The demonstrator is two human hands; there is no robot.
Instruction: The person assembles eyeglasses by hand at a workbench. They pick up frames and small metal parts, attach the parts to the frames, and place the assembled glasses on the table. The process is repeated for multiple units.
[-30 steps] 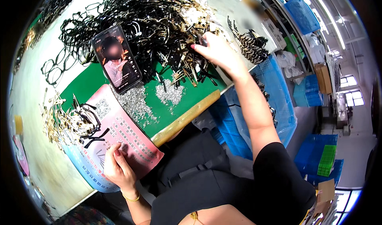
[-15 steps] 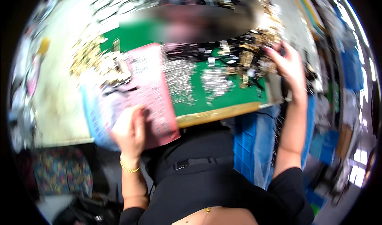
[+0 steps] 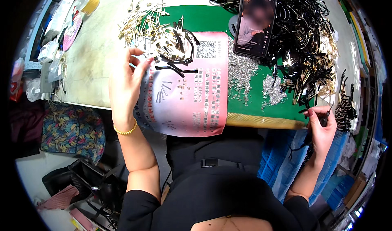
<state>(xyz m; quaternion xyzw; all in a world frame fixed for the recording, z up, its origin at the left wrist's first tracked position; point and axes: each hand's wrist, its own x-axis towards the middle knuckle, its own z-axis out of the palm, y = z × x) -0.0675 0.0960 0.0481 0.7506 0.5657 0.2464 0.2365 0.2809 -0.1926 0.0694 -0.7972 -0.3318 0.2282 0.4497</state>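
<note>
My left hand (image 3: 131,77) is at the near left side of a pile of gold-coloured eyeglass temples (image 3: 141,24), some with black tips. Thumb and forefinger are apart beside the pile's edge. Black temples (image 3: 176,70) lie next to it on a pink and blue printed sheet (image 3: 206,88). At the mat's near right corner, my right hand (image 3: 324,131) is closed around a black eyeglass frame (image 3: 299,148), partly hidden by the fingers. A dark handle with a thin tip, like a small screwdriver (image 3: 325,117), also sits in that hand.
Small silver metal parts (image 3: 243,73) lie in two heaps on the green mat (image 3: 237,108). A phone (image 3: 255,22) showing a video leans before a big heap of black eyeglass frames (image 3: 300,22). Black pieces (image 3: 345,102) hang along the table's right edge. A yellow-lidded tub (image 3: 87,4) stands far left.
My left hand has gone from the sheet's near part up to the gold temples. My right hand has come back from the heap toward me, with a black frame in it. The view has shifted and sharpened.
</note>
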